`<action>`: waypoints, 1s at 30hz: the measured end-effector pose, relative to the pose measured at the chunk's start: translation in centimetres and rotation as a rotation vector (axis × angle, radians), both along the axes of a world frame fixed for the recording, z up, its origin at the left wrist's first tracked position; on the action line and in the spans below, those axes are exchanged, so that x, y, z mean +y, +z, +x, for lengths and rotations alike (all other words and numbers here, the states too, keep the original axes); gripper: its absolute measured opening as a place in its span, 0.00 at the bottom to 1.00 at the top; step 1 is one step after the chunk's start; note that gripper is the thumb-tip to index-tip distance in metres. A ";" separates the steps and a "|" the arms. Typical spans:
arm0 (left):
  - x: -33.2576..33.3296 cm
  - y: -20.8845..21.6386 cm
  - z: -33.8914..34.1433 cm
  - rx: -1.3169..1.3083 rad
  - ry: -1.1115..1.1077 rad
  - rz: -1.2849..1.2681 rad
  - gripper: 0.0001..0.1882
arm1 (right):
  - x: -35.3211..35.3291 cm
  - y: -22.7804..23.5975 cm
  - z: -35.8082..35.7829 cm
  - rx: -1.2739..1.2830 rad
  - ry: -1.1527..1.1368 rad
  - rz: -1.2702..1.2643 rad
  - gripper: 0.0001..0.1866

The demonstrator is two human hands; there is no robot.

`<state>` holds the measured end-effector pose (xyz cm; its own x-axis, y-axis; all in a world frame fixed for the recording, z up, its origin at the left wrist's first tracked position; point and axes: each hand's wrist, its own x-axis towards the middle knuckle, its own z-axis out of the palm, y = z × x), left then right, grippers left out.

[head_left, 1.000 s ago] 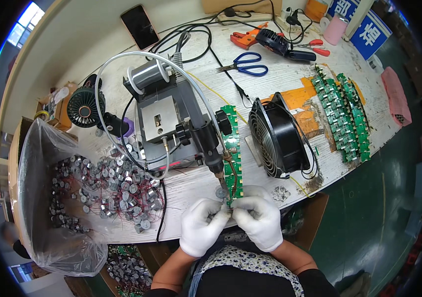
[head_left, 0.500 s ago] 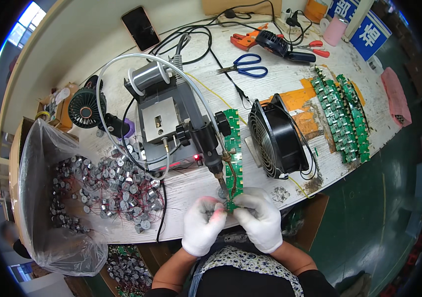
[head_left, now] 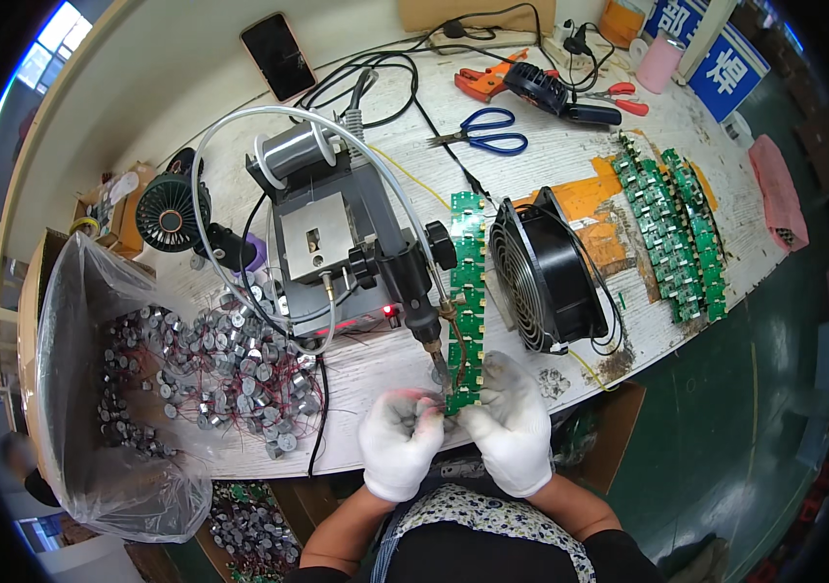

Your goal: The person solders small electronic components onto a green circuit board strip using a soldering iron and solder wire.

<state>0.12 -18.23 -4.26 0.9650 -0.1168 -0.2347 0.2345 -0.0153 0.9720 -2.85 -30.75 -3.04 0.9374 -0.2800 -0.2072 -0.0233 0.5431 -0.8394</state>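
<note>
A long green strip of circuit boards [head_left: 469, 282] lies lengthwise on the bench, its near end between my hands. My right hand [head_left: 510, 432], in a white glove, grips the strip's near right edge; its fingers are partly smeared by motion. My left hand [head_left: 401, 437], also gloved, is closed in a pinch beside the strip's near left corner. What it pinches is hidden by the fingers. Just above the fingertips, the soldering iron [head_left: 422, 325] of a bench soldering machine [head_left: 322, 228] points down at the strip, with a curved metal feed tube [head_left: 459, 335] beside it.
Small motors with red wires [head_left: 254, 374] are heaped to the left, spilling from a plastic-lined box [head_left: 69, 340]. A black fan [head_left: 555, 272] stands close right of the strip. Stacked board strips [head_left: 662, 233] lie farther right. Blue-handled scissors [head_left: 492, 131] and a phone [head_left: 278, 56] lie behind.
The board strip has slid away from me and slightly right, its far end now farther up the bench. My right hand's fingers have shifted along its edge. My left hand stays nearly in place.
</note>
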 end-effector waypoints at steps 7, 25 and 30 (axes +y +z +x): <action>-0.3 -0.3 0.0 -0.253 0.018 0.117 0.06 | -0.2 0.1 0.3 0.030 0.019 0.028 0.35; -0.9 -0.1 0.1 -0.129 0.038 -0.063 0.05 | -0.6 0.4 1.6 -0.027 -0.016 -0.005 0.31; -1.1 -0.4 0.0 -0.167 0.055 -0.024 0.05 | -0.8 0.5 1.6 -0.015 -0.007 0.010 0.31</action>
<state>0.14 -19.37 -4.65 0.9954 -0.0669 -0.0683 0.0696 0.0170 0.9974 -1.28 -31.52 -2.53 0.9383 -0.2847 -0.1963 -0.0071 0.5517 -0.8340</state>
